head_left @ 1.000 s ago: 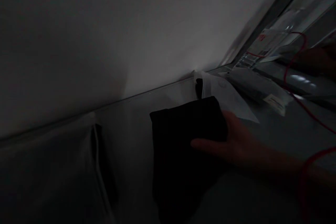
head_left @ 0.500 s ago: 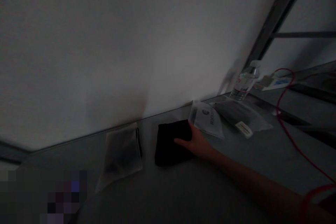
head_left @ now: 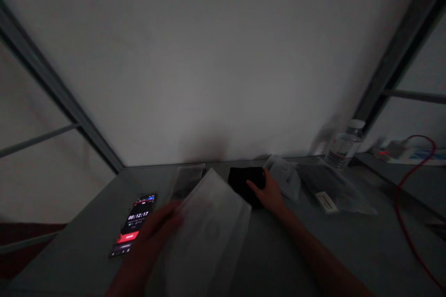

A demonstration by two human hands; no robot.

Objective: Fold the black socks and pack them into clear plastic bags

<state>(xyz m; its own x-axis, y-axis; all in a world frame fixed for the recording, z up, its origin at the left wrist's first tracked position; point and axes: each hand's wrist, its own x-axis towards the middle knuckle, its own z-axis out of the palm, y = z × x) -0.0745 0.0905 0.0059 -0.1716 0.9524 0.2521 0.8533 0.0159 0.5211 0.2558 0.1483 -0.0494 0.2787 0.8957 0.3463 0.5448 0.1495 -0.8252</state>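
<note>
My left hand (head_left: 162,229) is closed on the left side of a frosted plastic bag (head_left: 209,232), holding it tilted above the desk. The hand is a little blurred by motion. My right hand (head_left: 269,192) grips the right edge of a folded black cloth (head_left: 240,178), thumb on top and fingers at the far side. The bag hides the cloth's lower left corner. Behind the bag lies another frosted bag (head_left: 186,178) with something dark in it. To the right of my right hand rests a printed frosted bag (head_left: 286,178).
A phone (head_left: 139,218) with a lit timer lies on the grey desk (head_left: 80,232) at left. On the right are a clear bag with a white label (head_left: 326,202), a water bottle (head_left: 343,146) and a red cable (head_left: 400,213). A white wall panel (head_left: 223,69) stands behind.
My left hand has come into view with a frosted bag in it. My right hand stays on the black cloth. The camera view has turned, and the phone now shows.
</note>
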